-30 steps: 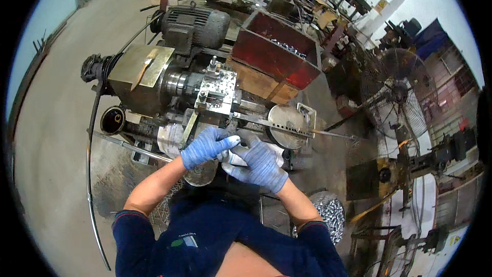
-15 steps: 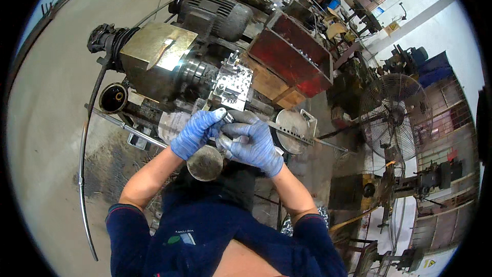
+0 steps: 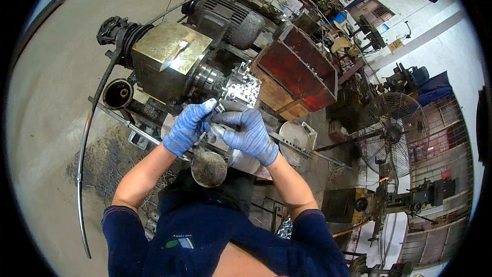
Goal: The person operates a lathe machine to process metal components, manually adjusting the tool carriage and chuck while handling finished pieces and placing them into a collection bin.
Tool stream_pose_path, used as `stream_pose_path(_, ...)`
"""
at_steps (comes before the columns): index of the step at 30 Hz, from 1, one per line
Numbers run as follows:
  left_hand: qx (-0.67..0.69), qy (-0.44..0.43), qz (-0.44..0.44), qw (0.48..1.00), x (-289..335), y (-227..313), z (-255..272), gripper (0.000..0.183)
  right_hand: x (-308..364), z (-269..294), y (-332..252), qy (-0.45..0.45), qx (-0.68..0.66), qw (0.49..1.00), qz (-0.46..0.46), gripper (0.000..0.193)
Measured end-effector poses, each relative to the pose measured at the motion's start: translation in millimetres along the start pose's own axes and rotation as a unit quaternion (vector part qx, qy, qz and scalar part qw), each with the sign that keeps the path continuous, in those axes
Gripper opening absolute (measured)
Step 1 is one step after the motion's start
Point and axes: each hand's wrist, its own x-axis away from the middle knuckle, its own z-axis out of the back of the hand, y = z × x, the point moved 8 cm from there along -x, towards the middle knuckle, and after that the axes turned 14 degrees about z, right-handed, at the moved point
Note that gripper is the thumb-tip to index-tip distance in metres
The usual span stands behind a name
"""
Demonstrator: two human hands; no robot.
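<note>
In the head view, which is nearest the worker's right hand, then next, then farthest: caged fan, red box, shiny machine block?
1. Shiny machine block: just beyond the right hand.
2. Red box: farther off, beyond the block, rightward.
3. Caged fan: well off to the right.

A small, short, shiny silver-grey metal piece, partly hidden by fingers, sits at ten o'clock from the view's centre, between the blue-knit-gloved left hand, toward its eight o'clock, and matching right hand, toward four-thirty.
</note>
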Motion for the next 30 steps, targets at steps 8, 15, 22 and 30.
stream_pose_path(8,-0.268,0.117,-0.023,0.956,31,48,31,0.046,-24,3,43,-0.033,0.083,0.996,-0.017,0.028)
stream_pose_path(15,-0.433,0.402,-0.171,0.788,178,167,116,0.047,-44,-28,158,-0.239,0.264,0.919,-0.169,0.043)
stream_pose_path(22,-0.41,0.571,-0.146,0.696,307,165,245,0.043,-50,-35,157,-0.204,0.228,0.939,-0.156,0.043)
stream_pose_path(30,-0.588,0.615,0.007,0.525,333,88,257,0.042,-58,-38,149,-0.206,0.196,0.95,-0.129,0.051)
